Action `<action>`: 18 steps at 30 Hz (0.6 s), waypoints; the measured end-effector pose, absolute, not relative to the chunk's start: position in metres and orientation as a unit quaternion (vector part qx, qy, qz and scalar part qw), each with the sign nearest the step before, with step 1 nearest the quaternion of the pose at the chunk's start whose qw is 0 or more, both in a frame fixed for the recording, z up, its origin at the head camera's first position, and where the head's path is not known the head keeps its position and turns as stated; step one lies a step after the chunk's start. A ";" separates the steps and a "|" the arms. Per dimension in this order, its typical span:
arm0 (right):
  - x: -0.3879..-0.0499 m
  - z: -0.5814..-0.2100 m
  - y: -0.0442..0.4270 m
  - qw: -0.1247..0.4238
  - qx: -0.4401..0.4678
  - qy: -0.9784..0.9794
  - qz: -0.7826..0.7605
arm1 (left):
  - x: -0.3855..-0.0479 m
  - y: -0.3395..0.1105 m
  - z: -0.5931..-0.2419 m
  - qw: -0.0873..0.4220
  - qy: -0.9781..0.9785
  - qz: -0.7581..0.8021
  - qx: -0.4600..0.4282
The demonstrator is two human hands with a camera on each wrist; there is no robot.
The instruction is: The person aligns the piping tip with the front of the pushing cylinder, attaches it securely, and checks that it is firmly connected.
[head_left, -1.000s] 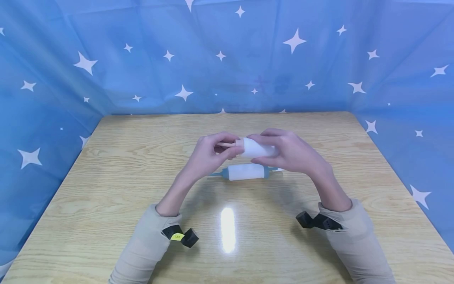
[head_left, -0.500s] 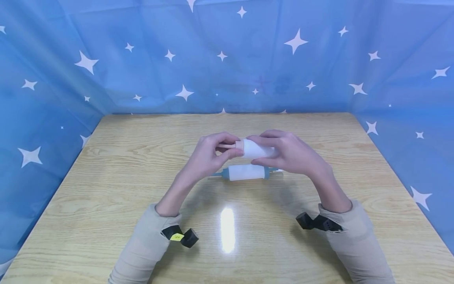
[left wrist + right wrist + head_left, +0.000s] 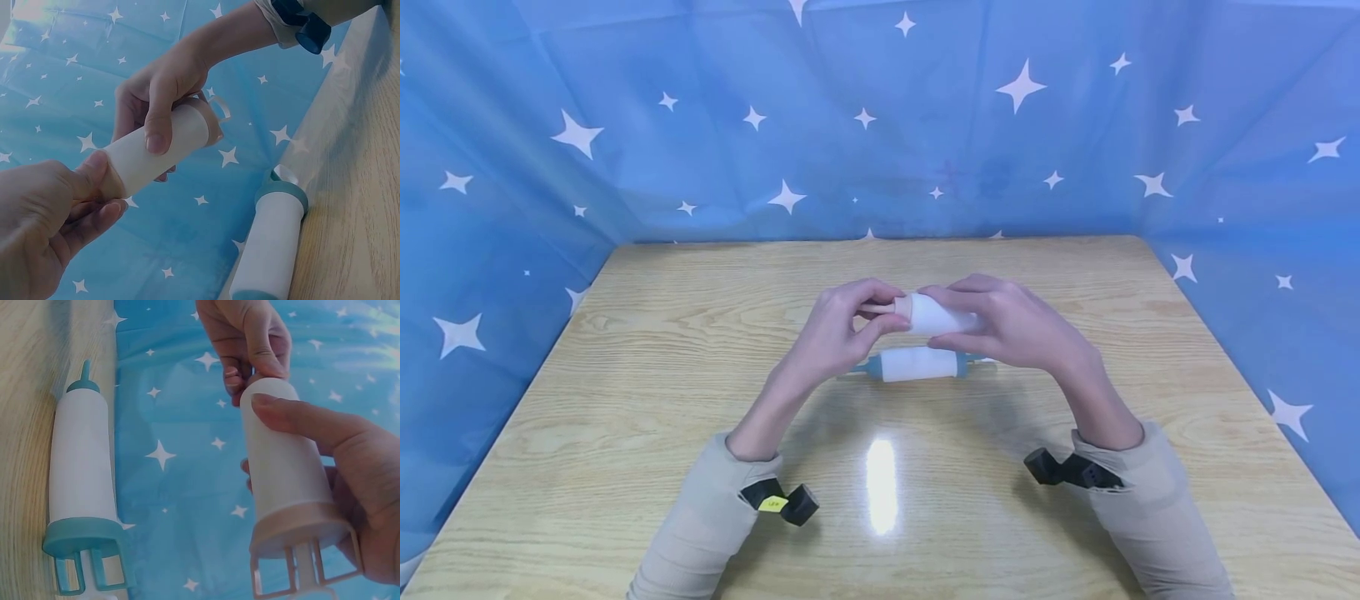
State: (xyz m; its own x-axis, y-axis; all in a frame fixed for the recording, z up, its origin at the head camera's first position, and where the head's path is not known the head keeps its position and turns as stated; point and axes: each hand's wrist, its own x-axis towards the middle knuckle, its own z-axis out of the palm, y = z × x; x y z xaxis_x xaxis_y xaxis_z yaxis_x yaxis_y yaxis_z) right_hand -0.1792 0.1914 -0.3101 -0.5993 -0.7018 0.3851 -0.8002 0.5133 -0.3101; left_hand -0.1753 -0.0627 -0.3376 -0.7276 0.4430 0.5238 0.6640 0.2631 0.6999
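Both hands hold a white syringe-like dispenser [image 3: 936, 315] with beige end caps, raised above the table and lying roughly sideways. My left hand [image 3: 842, 329] pinches the beige nozzle cap at its left end, thumb and fingers meeting there in the left wrist view. Around the white barrel [image 3: 281, 462] curl the fingers and thumb of my right hand [image 3: 1011, 325]. In the right wrist view, a beige collar [image 3: 303, 528] with loop handles and a plunger rod shows at the other end. The nozzle tip is partly covered by my left fingers.
A second white dispenser [image 3: 919, 364] with teal caps, nozzle and loop handles lies on the wood-grain table [image 3: 700, 500], just nearer than the held one. A blue curtain [image 3: 880, 150] with white stars borders the back and sides.
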 end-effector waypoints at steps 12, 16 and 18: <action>-0.179 -0.309 0.191 0.115 0.423 -0.867 0.237 | -0.176 -0.061 -0.339 0.109 -0.776 -0.511 -0.354; -0.179 -0.309 0.189 0.109 0.423 -0.867 0.239 | -0.177 -0.061 -0.339 0.105 -0.772 -0.513 -0.359; -0.178 -0.309 0.188 0.106 0.424 -0.867 0.241 | -0.177 -0.061 -0.339 0.106 -0.770 -0.515 -0.362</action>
State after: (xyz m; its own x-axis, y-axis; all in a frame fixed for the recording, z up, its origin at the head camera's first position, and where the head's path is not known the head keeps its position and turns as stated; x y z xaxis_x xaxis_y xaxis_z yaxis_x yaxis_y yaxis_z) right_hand -0.1780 0.1880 -0.3091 -0.6185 -0.6835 0.3877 -0.7855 0.5251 -0.3274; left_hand -0.1767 -0.0615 -0.3387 -0.7157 0.4474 0.5363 0.6665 0.2084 0.7157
